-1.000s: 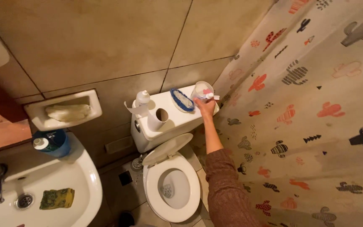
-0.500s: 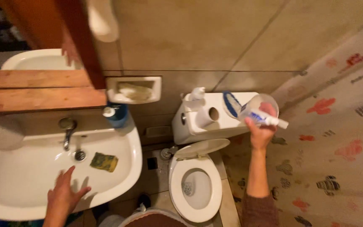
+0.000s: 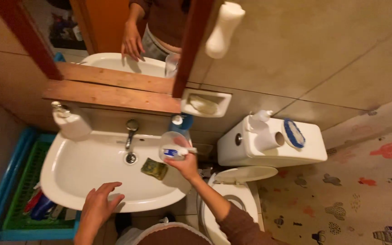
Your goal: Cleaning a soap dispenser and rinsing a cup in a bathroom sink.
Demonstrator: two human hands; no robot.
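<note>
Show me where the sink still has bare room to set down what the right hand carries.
Free: the basin's left half, between the faucet and the left hand on the front rim. Crowded: the right side, where the sponge lies under the right hand holding the clear cup.

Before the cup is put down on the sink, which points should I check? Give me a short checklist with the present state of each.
1. Right hand grips the clear cup: ok.
2. Tube held against the cup: ok.
3. Left hand rests on the sink rim: ok.
4. Basin free of things: not ok, a sponge lies near the drain.
5. Tap closed: cannot tell.
</note>
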